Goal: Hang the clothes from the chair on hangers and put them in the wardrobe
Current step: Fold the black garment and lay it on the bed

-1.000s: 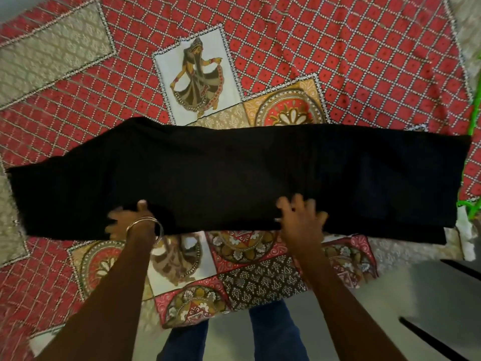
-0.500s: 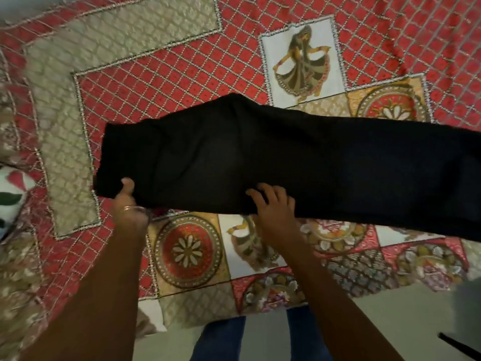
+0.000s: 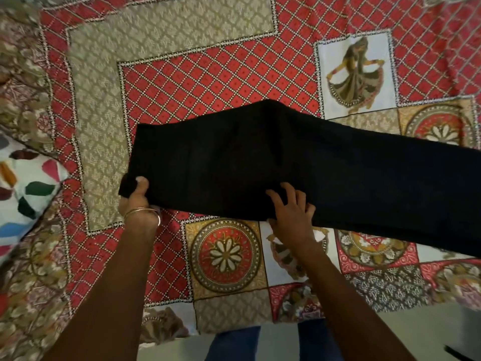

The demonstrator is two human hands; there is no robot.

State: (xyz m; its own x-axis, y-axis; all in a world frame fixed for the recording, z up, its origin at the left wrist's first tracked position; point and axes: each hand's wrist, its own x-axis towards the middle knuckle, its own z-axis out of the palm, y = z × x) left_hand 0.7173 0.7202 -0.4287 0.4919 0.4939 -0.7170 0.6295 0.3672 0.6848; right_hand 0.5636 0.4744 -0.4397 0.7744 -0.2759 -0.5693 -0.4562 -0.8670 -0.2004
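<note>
One black garment (image 3: 299,165) lies folded lengthwise on the bed, a long dark band that starts near the middle of the view and runs off the right edge. Its cloth is matt and deep black, with faint vertical lines in the weave and a soft ridge where the upper edge rises to a blunt peak. The left end is cut square; the near edge sags slightly between the two hands.

The left hand (image 3: 135,198) grips the near left corner of the garment, thumb on top of the cloth and fingers curled under it, so that the corner bunches into a small roll. One thin metal bangle (image 3: 141,213) circles that wrist. The right hand (image 3: 290,208) rests on the near edge of the garment further right, fingers spread and laid flat on the cloth, the palm over the bedspread just below the hem.

The bedspread (image 3: 208,82) is a printed patchwork-style cotton: red squares in a white dotted lattice, beige bands with small leaf shapes, round medallions with a white flower, and two panels with a dancing figure. One pillow (image 3: 23,188) with coloured blotches on white lies at the left edge. Two legs in blue denim (image 3: 234,343) show at the bottom.
</note>
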